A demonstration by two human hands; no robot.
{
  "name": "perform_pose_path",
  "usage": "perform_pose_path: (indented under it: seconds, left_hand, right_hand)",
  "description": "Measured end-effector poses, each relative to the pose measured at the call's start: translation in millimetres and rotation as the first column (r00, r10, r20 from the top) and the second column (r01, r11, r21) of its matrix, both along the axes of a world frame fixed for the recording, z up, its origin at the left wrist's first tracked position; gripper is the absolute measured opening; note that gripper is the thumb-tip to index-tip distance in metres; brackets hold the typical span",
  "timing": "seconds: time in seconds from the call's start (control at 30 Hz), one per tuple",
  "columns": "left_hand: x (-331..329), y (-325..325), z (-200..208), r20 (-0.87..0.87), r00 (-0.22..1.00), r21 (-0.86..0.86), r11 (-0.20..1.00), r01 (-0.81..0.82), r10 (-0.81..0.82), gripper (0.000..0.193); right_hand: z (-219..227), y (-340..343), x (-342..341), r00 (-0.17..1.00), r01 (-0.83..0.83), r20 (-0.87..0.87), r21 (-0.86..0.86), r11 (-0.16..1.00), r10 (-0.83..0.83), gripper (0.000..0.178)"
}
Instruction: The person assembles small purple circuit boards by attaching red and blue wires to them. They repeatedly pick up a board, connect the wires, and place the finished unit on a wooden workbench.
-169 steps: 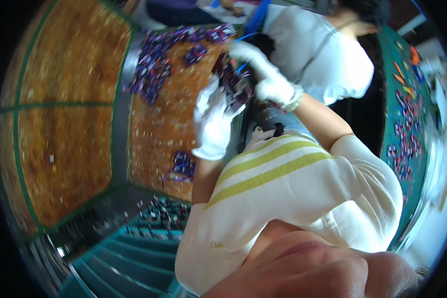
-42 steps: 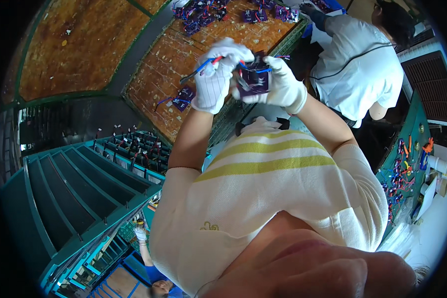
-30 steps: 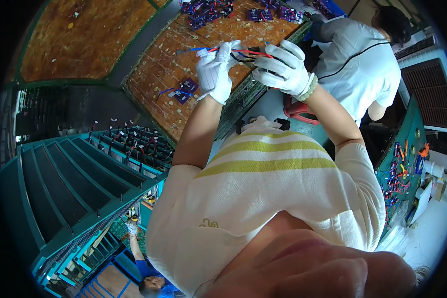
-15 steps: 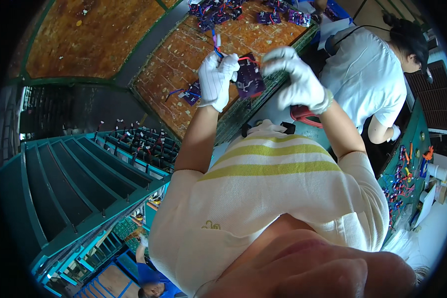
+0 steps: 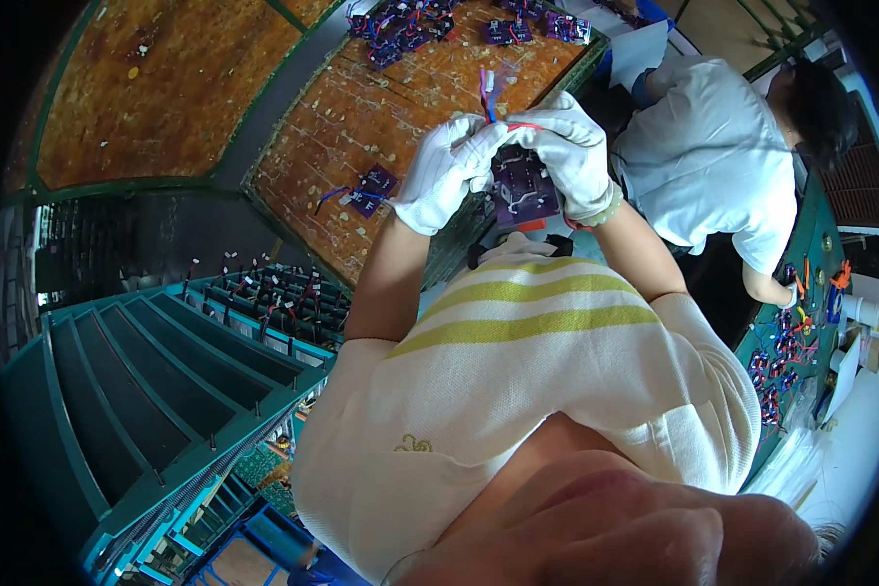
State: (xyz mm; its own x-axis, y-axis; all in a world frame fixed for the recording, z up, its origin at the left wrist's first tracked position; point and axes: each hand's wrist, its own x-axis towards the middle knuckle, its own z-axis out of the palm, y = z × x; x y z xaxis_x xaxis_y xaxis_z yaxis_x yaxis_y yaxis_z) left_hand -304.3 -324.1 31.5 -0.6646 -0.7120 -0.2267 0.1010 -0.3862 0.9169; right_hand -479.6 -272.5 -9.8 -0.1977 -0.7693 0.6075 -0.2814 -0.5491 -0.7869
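Note:
Both my hands wear white gloves and meet at the near right edge of the worn wooden table. My left hand (image 5: 444, 174) is closed, its fingertips pinching the wires (image 5: 490, 105) of a circuit board. My right hand (image 5: 574, 151) also closes on these wires, close beside the left fingertips. Below the fingers hangs the dark purple circuit board (image 5: 525, 193), its upper part partly covered by the gloves. Blue and red wire ends with a pale tip stick up above the hands. Left of my left hand, another purple board (image 5: 372, 188) with blue wires lies on the table.
A heap of wired boards (image 5: 396, 34) lies at the table's far end, with a few single boards (image 5: 508, 32) beside it. A co-worker in a white shirt (image 5: 708, 156) bends over a green table (image 5: 801, 239) at right. A teal rack (image 5: 146, 391) stands at left.
My right hand has moved left from beside the board and closed on its wires next to my left hand. The board has shifted right and lower. The co-worker's arm has reached toward the green table.

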Motion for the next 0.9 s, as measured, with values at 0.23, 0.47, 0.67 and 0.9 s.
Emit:
perform_pose_path:
  seconds: [0.23,0.47,0.67,0.9]
  left_hand:
    - [-5.1,-8.6,-16.9,-0.235,0.91,-0.197,0.9,-0.39,0.342,0.022]
    - [-15.0,-35.3,-39.8,-0.68,0.515,0.504,0.843,-0.19,0.522,0.033]
    - [-53.5,3.0,-41.2,-0.499,0.81,0.673,0.727,0.138,0.309,0.043]
    - [-50.0,-13.1,-66.3,-0.524,0.784,0.591,0.804,0.055,0.332,0.042]
  right_hand:
    - [8.8,0.9,-16.1,0.573,-0.096,0.818,0.125,0.988,-0.048,0.015]
    - [5.0,-11.4,-39.9,0.039,-0.304,0.946,-0.296,0.906,0.322,0.031]
    - [42.4,-5.5,-36.0,0.209,-0.301,0.809,-0.481,0.824,0.549,0.05]
    - [30.2,-7.2,-37.1,0.023,-0.558,0.82,-0.464,0.688,0.572,0.05]
